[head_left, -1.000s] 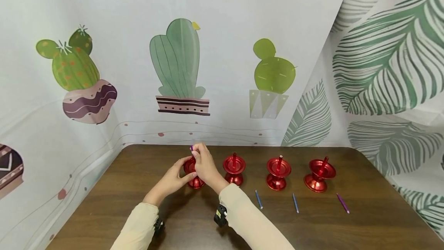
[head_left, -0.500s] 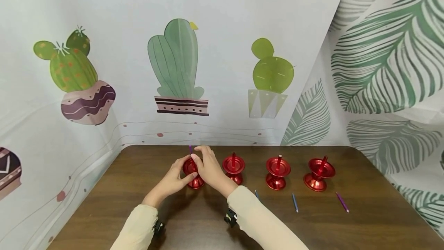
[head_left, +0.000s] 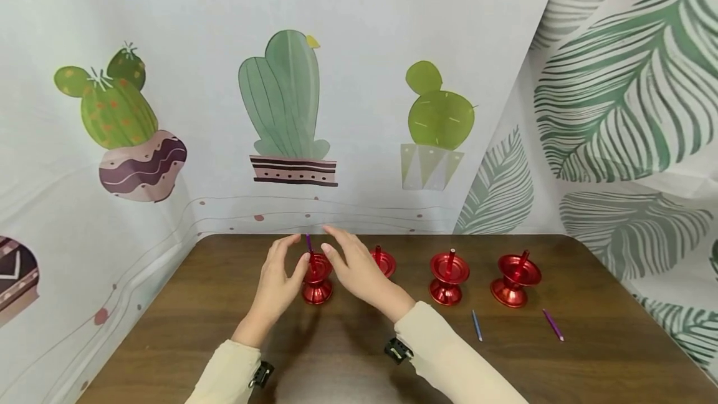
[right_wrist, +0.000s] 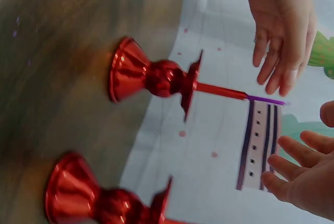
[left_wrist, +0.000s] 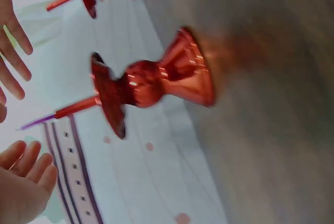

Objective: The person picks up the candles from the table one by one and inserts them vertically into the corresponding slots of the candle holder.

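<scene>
A thin purple candle (head_left: 308, 243) stands in the tube of the leftmost red metal candle holder (head_left: 317, 292). Both wrist views show this candle (left_wrist: 39, 121) upright in line with the tube. On the holder's left is my left hand (head_left: 277, 284), fingers spread and holding nothing. My right hand (head_left: 361, 272) is at the right of the same holder, fingers extended and apart from it. In the right wrist view the right hand (right_wrist: 308, 169) is palm-up beside the candle tip, with the left hand (right_wrist: 284, 28) opposite.
Three more red holders stand to the right: one partly behind my right hand (head_left: 384, 264), then a middle one (head_left: 447, 292) and a far-right one (head_left: 510, 295). A blue candle (head_left: 477, 325) and a purple candle (head_left: 553, 325) lie on the brown table (head_left: 185, 341). A printed cloth hangs behind.
My right hand has let go of the purple candle and drawn back to the right. My left hand has come off the holder to the left. My right sleeve now hides another blue candle.
</scene>
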`<state>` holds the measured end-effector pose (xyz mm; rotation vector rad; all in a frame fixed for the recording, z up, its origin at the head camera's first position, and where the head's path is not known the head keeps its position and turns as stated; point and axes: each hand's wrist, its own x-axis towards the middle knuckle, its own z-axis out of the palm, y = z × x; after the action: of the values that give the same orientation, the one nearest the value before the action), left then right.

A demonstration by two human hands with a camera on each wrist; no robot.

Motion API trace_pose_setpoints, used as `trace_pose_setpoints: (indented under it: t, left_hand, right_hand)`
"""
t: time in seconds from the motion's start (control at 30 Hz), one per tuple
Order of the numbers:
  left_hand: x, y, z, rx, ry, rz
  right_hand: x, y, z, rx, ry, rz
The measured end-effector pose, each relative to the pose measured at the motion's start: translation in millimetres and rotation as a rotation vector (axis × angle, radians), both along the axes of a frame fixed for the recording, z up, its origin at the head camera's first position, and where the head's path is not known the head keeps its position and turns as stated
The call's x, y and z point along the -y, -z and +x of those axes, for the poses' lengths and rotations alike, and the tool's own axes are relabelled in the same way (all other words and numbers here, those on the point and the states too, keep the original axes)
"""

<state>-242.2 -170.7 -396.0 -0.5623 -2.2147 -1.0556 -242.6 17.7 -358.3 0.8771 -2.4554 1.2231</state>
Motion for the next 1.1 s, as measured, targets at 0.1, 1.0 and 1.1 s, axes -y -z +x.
trace_pose_setpoints:
  t: [0.1,1.0,1.1]
  left_hand:
    - [-7.6,-8.2,4.6,-0.091,0.021,0.011]
    - [-79.1,-0.7,-8.6,0.346,0.279,-0.138]
    - [-82.5,3.8,-13.5,0.403,0.289,-0.143]
  right_hand:
    - [-10.6,-4.9,5.7,-0.044,0.014,-0.009]
    - [-96.8,26.1,36.5,0.025,0.165,0.013]
    - [-100.9,32.1,38.2,0.066,0.174,0.021]
